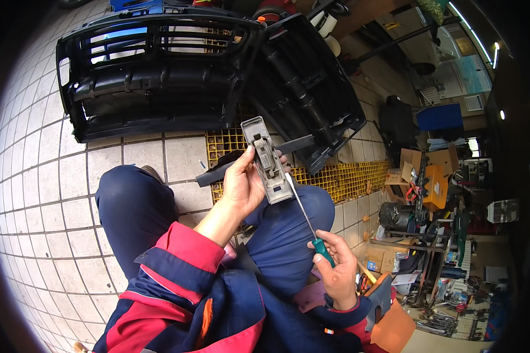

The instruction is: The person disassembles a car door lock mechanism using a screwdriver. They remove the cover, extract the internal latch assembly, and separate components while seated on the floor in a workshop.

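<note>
The left hand (241,187) grips an elongated grey plastic housing (269,162) above the person's right knee (297,215). The right hand (338,272) is wrapped around a green-handled screwdriver (323,249), its blade reaching the housing's right edge; black slatted plastic panels (153,82) lie on the tiled floor (65,206) beyond.

The left hand's (244,185) fingers were mostly hidden behind the grey rectangular plastic part (270,163). The right hand (338,270) covered one end of the green plastic screwdriver handle (321,249). At eleven o'clock, the upper edge cut a blue object (129,6); at four o'clock, shiny metal tools (439,322) were too small to tell.
</note>
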A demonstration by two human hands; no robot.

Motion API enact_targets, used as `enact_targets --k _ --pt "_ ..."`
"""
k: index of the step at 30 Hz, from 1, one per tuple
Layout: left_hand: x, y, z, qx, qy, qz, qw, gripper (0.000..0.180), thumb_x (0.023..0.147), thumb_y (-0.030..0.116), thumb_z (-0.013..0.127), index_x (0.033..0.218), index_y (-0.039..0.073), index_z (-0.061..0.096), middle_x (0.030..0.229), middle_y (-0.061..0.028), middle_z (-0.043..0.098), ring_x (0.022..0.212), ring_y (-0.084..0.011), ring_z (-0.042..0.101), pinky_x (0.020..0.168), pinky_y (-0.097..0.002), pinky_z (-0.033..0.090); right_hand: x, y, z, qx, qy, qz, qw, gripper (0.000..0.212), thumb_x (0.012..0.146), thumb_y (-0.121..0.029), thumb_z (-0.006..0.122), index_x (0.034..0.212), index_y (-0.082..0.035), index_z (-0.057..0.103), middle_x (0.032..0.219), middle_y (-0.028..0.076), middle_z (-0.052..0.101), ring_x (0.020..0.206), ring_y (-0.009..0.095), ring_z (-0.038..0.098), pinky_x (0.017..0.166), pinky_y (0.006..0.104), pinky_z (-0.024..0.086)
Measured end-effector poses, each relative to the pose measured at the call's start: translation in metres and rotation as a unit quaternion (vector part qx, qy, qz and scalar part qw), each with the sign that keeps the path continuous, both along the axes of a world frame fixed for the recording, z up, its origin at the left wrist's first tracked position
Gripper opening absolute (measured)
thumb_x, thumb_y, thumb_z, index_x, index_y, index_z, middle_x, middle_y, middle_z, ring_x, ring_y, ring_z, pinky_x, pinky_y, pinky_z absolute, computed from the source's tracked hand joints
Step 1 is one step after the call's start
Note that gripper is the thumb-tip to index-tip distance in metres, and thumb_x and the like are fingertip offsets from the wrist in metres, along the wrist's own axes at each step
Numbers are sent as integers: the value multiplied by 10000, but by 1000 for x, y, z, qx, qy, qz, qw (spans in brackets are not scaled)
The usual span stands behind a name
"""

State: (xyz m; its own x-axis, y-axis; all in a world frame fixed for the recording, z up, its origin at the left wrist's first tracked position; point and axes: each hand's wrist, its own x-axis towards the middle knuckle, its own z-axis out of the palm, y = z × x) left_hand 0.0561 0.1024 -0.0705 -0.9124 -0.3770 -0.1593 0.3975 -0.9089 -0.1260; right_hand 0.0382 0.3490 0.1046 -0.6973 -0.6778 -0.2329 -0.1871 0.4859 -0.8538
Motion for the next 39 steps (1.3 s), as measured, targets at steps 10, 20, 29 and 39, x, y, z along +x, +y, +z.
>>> enact_targets --k 10,20,29,39 --pt "-2 0 -4 -18 -47 3 999 581 1110 474 503 1357 -38 622 1274 -261 710 1214 -420 693 1106 -583 536 -1 -2 5 21 10 7 1000 482 943 79 615 1423 35 612 1236 128 719 1160 190 702 1014 309 526" --pt "-1 -2 -3 -3 -53 27 998 523 1131 424 427 1302 -23 638 1236 -236 715 1184 -377 701 1089 -601 555 5 -17 30 77 198 80 974 450 876 95 639 1312 2 702 1114 156 740 1000 242 750 882 334 579" --pt "1 -2 -3 -44 -87 8 995 486 1111 416 501 1293 -13 638 1169 -207 744 1103 -373 737 1030 -565 592 0 -15 21 74 222 72 970 427 896 70 635 1314 8 693 1104 161 736 983 249 738 880 340 578" --pt "-2 6 13 -174 -122 -13 977 428 1062 260 701 1402 28 584 1309 -110 719 1199 -247 707 1065 -469 580 -37 -65 -51 -122 -115 -58 984 389 935 -57 764 1253 -34 541 977 17 572 775 78 561 690 242 500"
